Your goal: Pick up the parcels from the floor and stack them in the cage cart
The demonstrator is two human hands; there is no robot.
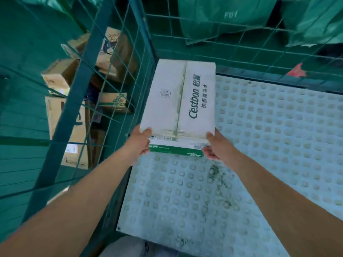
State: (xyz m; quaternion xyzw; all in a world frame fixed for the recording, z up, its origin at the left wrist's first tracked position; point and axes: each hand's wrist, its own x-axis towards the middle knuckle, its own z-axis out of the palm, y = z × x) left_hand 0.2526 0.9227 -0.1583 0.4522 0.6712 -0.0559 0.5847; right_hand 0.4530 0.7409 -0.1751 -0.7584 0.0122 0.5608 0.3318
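A white cardboard parcel (178,101) printed "C'estbon", with a green band along its near side, sits low inside the green wire cage cart (146,58), in the far left corner by the mesh walls. My left hand (140,143) grips its near left corner and my right hand (216,145) grips its near right corner. Both arms reach forward into the cart. Whether the parcel rests on the cart's pale studded floor panel (259,145) or hangs just above it I cannot tell.
Through the left mesh wall, several brown cardboard boxes (63,115) stand in a neighbouring cage. Green sacks (228,15) hang behind the back mesh. A red scrap (297,71) lies at the back edge. Dark smudges (215,173) mark the floor panel.
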